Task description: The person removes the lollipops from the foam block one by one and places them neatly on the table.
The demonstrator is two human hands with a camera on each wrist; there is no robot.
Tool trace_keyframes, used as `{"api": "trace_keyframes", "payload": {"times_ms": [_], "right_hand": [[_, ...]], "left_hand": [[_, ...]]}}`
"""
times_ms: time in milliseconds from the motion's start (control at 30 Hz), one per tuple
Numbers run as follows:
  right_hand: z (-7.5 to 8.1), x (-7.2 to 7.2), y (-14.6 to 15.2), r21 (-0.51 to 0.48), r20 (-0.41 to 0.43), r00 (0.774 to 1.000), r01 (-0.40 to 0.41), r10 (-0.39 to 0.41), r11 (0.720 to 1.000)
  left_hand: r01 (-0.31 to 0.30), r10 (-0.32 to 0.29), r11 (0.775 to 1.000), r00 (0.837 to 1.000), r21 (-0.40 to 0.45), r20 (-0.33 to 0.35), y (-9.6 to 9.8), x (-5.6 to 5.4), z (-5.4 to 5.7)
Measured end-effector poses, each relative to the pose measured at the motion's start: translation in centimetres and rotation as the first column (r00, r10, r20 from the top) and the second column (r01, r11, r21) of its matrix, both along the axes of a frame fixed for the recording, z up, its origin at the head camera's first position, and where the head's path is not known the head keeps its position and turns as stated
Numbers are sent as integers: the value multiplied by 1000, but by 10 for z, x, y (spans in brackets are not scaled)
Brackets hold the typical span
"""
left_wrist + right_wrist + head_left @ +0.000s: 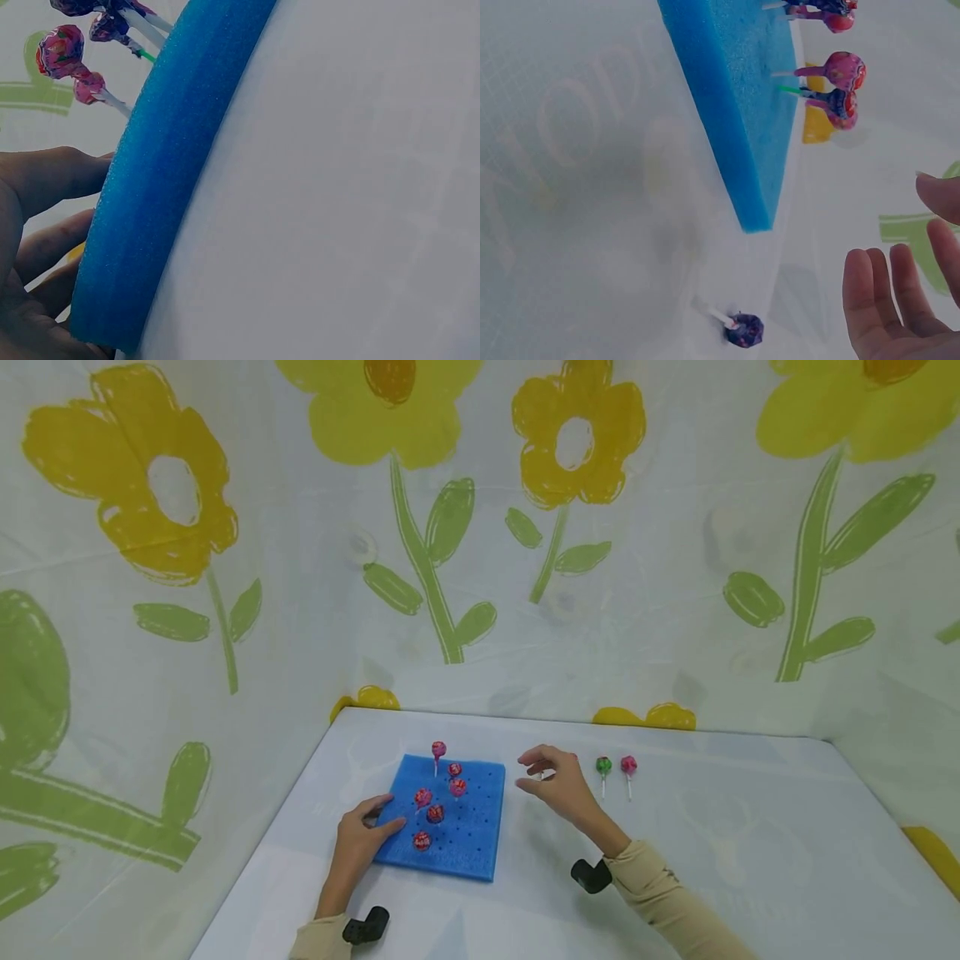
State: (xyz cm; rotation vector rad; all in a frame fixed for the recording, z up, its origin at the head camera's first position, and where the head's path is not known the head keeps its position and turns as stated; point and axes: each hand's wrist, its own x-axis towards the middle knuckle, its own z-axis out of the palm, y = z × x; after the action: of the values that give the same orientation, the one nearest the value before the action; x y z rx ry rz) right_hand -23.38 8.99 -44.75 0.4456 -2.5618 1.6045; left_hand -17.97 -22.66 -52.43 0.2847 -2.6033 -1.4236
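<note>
A square blue foam board (468, 839) dotted with small holes lies on the white table. Several wrapped lollipops (422, 841) stand in it on their sticks, mostly red and pink. At the board's left edge my left hand (356, 839) holds it, thumb over the top face. To the right of the board, my right hand (558, 785) hovers with thumb and fingers apart and nothing between them. A dark-wrapped lollipop (744, 330) lies on the table near that hand; in the head view the hand mostly hides it.
Further right on the table (720, 843) lie a green lollipop (603, 766) and a pink lollipop (628, 765), side by side. A white curtain (300, 568) printed with yellow flowers surrounds the table at the back and sides.
</note>
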Motion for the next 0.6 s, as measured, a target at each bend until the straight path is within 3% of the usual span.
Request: {"api": "trace_keyframes", "payload": {"times_ms": [267,600], "right_hand": [[-7,4,-15,-39,73,997,-31,34,999],[-17,2,-32,-74,38,992,-114,117,991]], "left_hand": [[-3,3,1000,1000,7,8,0,2,1],[-2,2,1000,1000,9,8,1,0,2]]}}
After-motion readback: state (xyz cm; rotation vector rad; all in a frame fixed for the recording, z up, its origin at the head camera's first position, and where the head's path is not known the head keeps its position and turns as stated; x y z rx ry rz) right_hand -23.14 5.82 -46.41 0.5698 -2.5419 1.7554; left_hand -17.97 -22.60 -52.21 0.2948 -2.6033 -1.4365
